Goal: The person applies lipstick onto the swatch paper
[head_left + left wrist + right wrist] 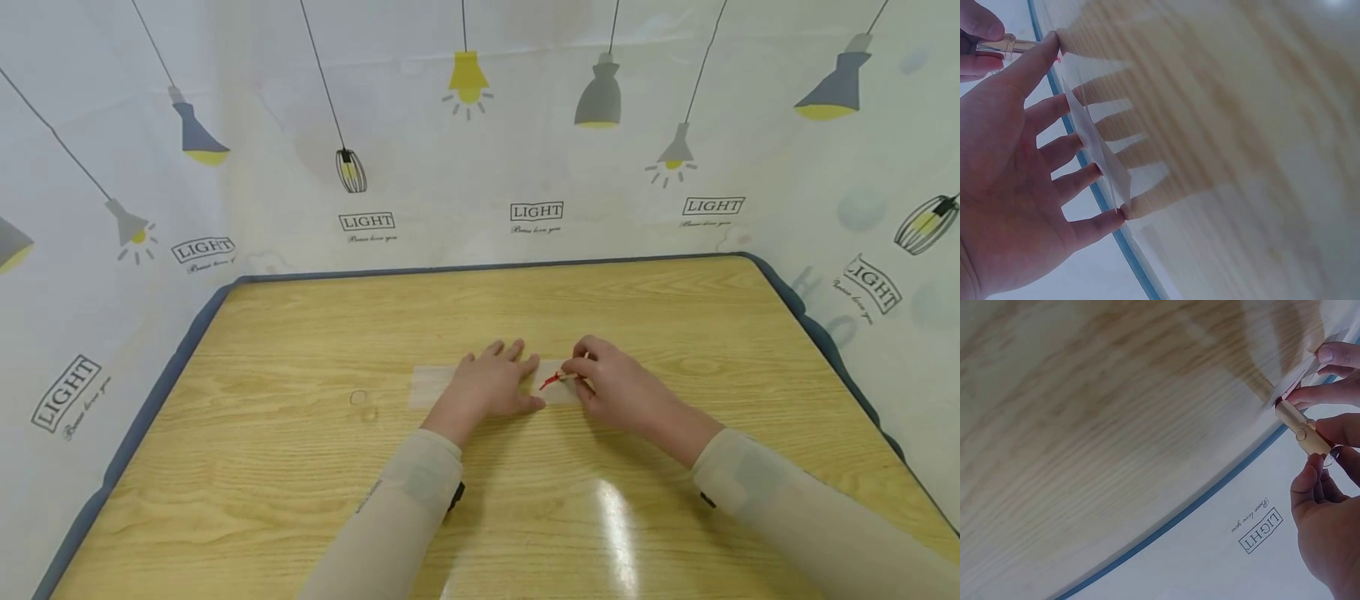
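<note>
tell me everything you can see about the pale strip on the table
The pale strip is long, narrow and whitish, thin like paper or film. It lies lengthwise from left to right on the wooden table. The spread left hand rests across its middle, and the right hand hides its right end. Something red shows over it between the hands; whether a mark or a separate piece is unclear.

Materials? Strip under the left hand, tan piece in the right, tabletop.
Strip: likely paper or thin film, matte-looking; pale, thin edge.
Tan piece: wood, plastic or metal, can't tell; smooth, light sheen.
Tabletop: wood or wood-look laminate, glossy; grain pattern, bright reflection.
</note>
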{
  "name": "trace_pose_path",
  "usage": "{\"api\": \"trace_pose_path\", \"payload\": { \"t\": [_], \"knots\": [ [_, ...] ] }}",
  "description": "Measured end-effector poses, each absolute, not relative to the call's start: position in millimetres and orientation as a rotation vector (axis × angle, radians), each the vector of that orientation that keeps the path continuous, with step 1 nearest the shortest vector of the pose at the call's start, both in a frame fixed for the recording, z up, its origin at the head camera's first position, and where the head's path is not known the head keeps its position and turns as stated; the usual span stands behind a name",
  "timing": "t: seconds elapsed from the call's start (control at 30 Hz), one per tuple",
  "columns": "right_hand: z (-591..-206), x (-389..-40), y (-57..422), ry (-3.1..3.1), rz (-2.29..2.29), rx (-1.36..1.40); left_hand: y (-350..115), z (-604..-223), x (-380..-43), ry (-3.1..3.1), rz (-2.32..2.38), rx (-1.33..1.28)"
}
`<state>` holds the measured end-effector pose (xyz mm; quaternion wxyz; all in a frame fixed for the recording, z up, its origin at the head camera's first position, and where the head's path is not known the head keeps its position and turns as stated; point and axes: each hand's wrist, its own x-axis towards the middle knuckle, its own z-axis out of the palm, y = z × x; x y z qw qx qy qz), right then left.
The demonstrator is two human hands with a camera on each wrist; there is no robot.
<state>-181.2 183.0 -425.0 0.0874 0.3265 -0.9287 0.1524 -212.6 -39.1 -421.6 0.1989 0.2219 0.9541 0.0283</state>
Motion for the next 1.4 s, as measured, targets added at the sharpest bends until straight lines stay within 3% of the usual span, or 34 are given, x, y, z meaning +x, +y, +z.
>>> {"api": "trace_pose_path", "payload": {
  "t": [0.7, 1.4],
  "knots": [
    [-425.1, -186.3, 203.3, -2.784, 0.461, 0.844, -37.7, -421.7, -213.0, 2.68, 0.093, 0.618],
    [-416.5, -185.6, 217.5, -2.824, 0.781, 0.586, -46.2, -425.0, -216.1, 2.725, 0.169, 0.593]
  ]
}}
